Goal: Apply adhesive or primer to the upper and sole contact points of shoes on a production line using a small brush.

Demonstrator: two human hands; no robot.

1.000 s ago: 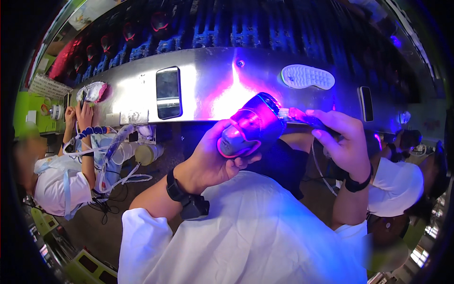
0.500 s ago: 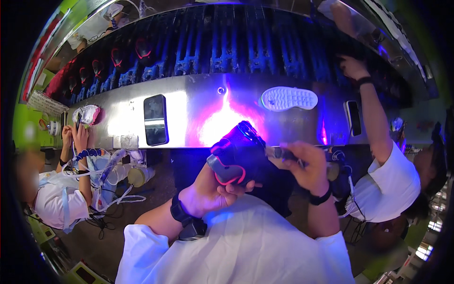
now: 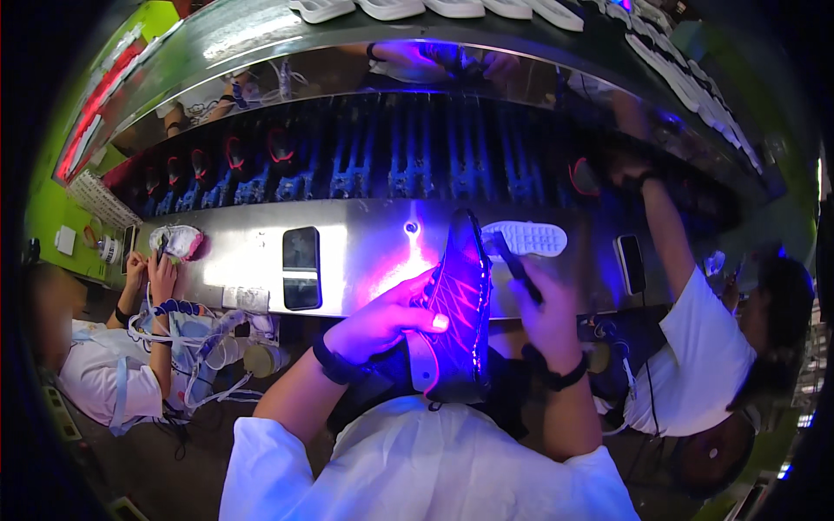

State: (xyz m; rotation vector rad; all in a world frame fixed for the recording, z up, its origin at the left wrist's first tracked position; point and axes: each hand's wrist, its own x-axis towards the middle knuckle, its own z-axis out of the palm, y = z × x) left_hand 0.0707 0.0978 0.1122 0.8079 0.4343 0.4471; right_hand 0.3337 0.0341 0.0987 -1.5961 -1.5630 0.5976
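My left hand (image 3: pixel 387 323) grips a dark shoe upper (image 3: pixel 458 317) with red lines, its thumb pressed on the side. The upper stands toe away from me, lit violet, with shiny wet-looking spots along its lower edge. In my right hand (image 3: pixel 553 317) is a brush (image 3: pixel 519 276) with a dark handle, its tip close to the upper's right edge; whether they touch I cannot tell. Just beyond the brush lies a white shoe sole (image 3: pixel 530 238), tread up, on the metal bench (image 3: pixel 356 227).
Phones (image 3: pixel 301 269) (image 3: pixel 632 264) lie left and right on the bench. Behind runs a dark conveyor (image 3: pixel 373 143) with blue racks and several uppers. White soles (image 3: pixel 391 7) line a shelf above. Co-workers sit at both sides; the right one's arm (image 3: pixel 669 221) reaches over the conveyor.
The upper has turned from a tilted, heel-side view to standing toe away, showing its side. My left hand now grips it from the left. The brush moved up along its right edge.
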